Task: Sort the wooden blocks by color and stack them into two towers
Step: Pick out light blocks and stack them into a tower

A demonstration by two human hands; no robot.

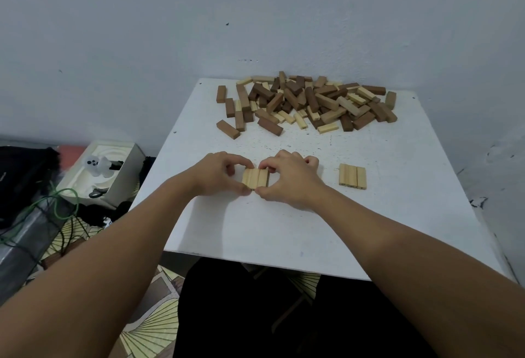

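Against a pale wall stands the white surface (284,229), with a mixed pile of dark and light blocks (305,102) at its far edge. Nearer, the left hand (220,174) and the right hand (287,178) pinch a row of three light blocks (255,178) from both sides (probably to square them as a layer). A second row of three light blocks (352,176) lies to the right, well apart.

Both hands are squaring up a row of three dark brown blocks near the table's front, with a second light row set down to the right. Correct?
Not quite. In the head view, the row of three blocks held between the left hand and right hand is light wood, not dark brown. The second light row does sit to the right.
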